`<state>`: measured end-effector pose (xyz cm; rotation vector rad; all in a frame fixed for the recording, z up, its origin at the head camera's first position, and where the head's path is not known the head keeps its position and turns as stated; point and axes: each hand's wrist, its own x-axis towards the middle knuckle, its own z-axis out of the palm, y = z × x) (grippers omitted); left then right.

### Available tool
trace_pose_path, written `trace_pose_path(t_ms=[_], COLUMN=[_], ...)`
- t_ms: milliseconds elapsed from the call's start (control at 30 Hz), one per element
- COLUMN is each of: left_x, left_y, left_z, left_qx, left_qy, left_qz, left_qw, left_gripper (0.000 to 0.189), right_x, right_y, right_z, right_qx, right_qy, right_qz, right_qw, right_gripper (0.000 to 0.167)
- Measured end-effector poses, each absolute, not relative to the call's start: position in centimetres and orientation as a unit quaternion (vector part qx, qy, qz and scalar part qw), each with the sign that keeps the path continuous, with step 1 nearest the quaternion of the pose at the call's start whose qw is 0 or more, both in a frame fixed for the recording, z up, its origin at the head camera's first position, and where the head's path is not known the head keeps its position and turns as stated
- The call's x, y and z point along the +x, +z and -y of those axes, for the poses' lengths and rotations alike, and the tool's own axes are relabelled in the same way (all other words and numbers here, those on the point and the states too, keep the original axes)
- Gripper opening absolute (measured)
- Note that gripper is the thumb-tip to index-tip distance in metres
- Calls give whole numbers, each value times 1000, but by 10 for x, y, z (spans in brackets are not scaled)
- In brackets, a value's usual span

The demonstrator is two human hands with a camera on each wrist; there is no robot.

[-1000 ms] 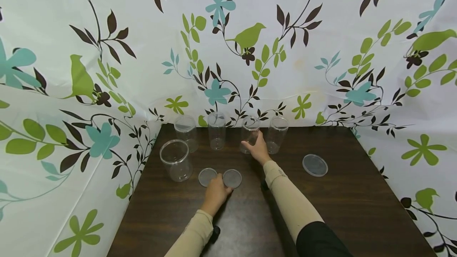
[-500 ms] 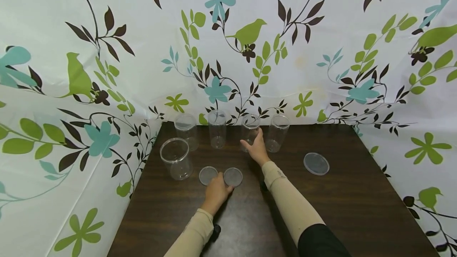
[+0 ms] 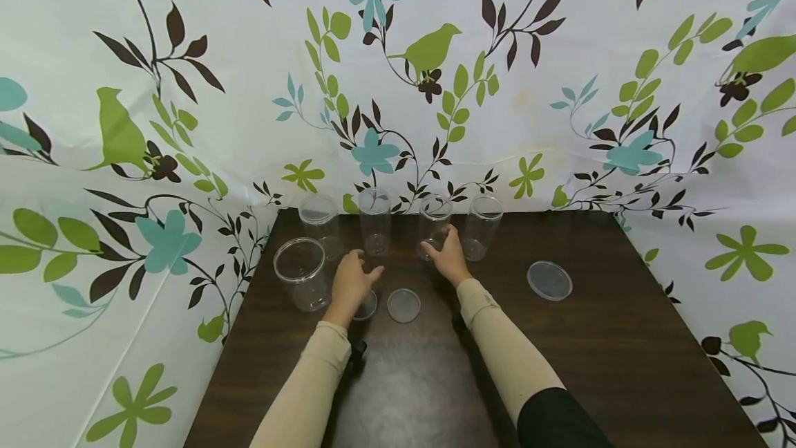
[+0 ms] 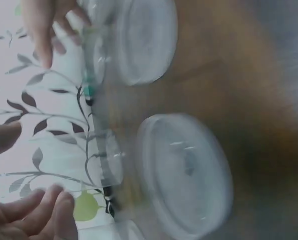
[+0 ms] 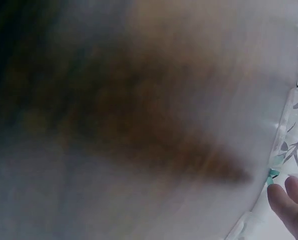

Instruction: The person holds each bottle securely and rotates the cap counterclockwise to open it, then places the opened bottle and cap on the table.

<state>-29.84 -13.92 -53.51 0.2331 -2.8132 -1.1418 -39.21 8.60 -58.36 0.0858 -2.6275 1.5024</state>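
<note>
Across the back of the table stands a row of clear jars. My right hand [image 3: 449, 259] holds the third clear jar from the left [image 3: 435, 209] low down, thumb on its left side and fingers on its right. Nearer the second jar [image 3: 376, 220] is my left hand [image 3: 350, 283], thumb and fingers spread with nothing between them; the left wrist view shows the same gap between thumb [image 4: 6, 137] and fingers. Two small round clear lids lie flat: one [image 3: 404, 305] in full view, the other [image 3: 368, 305] partly behind my left wrist.
At the row's right end stands another jar [image 3: 483, 227]. A wide jar [image 3: 320, 230] is at the left end, with an open-topped wide jar [image 3: 302, 275] before it. A larger lid [image 3: 550, 281] lies on the dark wooden table [image 3: 591, 365], right. A patterned sheet [image 3: 547, 88] hangs behind.
My left hand has let go of the small right-hand lid and moved up and left toward the back jars. That lid lies where it was. My right hand has stayed at the third jar.
</note>
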Motion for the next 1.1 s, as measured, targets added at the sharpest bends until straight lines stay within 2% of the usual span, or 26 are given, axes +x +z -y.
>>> trace_pose_path(t_ms=[133,267,467,700,933,1100], left_x=[-332,-360,-379,-390,-387,-371], left_y=[-527,-530,-542,-549,-544,-535], left_z=[136,133,146,147,134,124], left_qx=[83,99,139,142,74,8], left_qy=[-438,-489,-488,-471,-511,-515], left_qz=[892,863,860,868,842,833], left_qw=[73,77,60,63,157,203], left_gripper=[73,88,104,95,86,87], right_x=[-392,-392,-389,-386,-381,-359], right_y=[-579,-577,-583,-587,-579,-557], right_z=[-90,-87,-74,-72,-80,-88], right_qx=[26,23,32,37,39,27], right_qy=[493,492,479,463,464,422], right_qz=[868,869,876,885,885,906], right_qw=[54,56,42,39,22,-23], right_gripper=[68,70,73,76,113,110])
